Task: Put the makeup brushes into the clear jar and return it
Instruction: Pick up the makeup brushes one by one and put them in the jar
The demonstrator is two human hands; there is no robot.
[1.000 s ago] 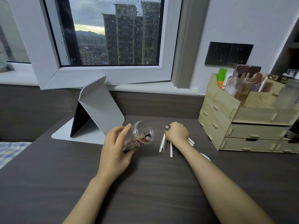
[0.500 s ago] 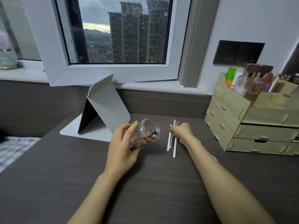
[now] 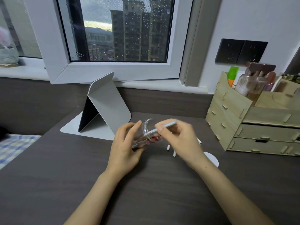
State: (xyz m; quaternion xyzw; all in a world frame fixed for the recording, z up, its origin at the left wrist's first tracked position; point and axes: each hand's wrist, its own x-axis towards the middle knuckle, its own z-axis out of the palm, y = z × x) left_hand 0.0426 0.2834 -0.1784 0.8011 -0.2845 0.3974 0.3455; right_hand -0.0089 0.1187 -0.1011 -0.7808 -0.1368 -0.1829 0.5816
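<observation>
My left hand (image 3: 125,146) grips the clear jar (image 3: 148,132), tilted with its mouth up and to the right above the dark desk; brushes with a red part lie inside. My right hand (image 3: 181,140) pinches a silver-handled makeup brush (image 3: 164,127) whose lower end is inside the jar's mouth. More white-handled brushes (image 3: 169,147) lie on the desk behind my right hand, mostly hidden by it.
A wooden drawer organiser (image 3: 253,120) with bottles and a second jar of brushes stands at the right. A folded grey tablet stand (image 3: 103,109) sits behind the jar. A white round disc (image 3: 211,158) lies by my right wrist. The window sill runs along the back.
My right hand lifted a silver brush off the desk and brought it left into the jar's mouth. The left hand kept the jar tilted in about the same spot.
</observation>
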